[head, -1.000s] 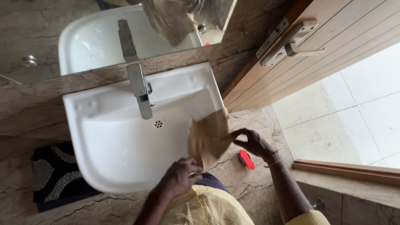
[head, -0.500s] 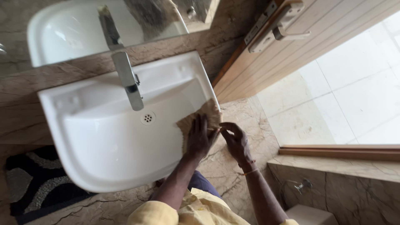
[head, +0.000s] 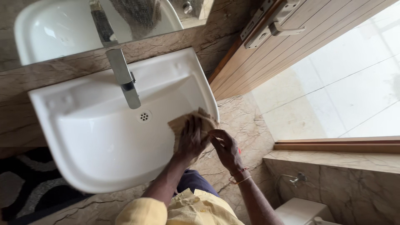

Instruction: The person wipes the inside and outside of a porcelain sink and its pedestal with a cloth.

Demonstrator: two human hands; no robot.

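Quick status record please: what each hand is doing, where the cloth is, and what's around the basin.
left hand: palm down, pressing the brown cloth against the basin's right side
right hand: at the cloth's right edge, fingers pinching it near the rim
basin: white, wall-mounted, looks empty
tap: chrome, over the overflow holes
mirror: above, reflecting basin and tap
door: wooden, open, to the right
mat: dark patterned, on floor at left
toilet: white, corner only, lower right

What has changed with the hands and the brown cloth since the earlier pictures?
The left hand moved up from the sink's front edge and now lies flat on the brown cloth, pressing it to the right rim. The right hand closed in beside it. The cloth, earlier lifted, now lies lower. The tap is unchanged.
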